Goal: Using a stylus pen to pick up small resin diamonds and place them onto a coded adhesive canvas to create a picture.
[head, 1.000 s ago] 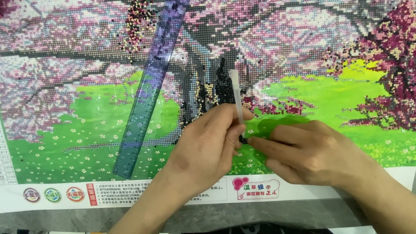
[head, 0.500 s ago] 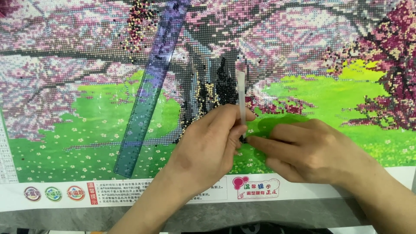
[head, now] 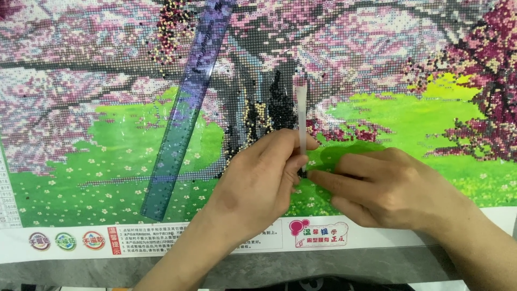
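A large bead-mosaic canvas (head: 409, 113) of pink blossom trees over green grass fills the view. My left hand (head: 258, 180) pinches a thin white pen-like applicator (head: 301, 116), which stands nearly upright with its tip down on the grass area. My right hand (head: 382, 186) lies flat on the canvas just to the right, its index fingertip touching the spot by the pen's tip, where a few dark beads show. Whether the right hand holds anything is hidden.
A translucent blue ruler (head: 186, 110) lies slanted across the canvas at left. Loose dark and cream beads (head: 172, 24) are heaped near its top end; more sit around the tree trunk (head: 264, 116). A white printed strip (head: 140, 240) runs along the canvas bottom edge.
The top of the white pen has tipped slightly to the right, standing straighter. Both hands stay in nearly the same place.
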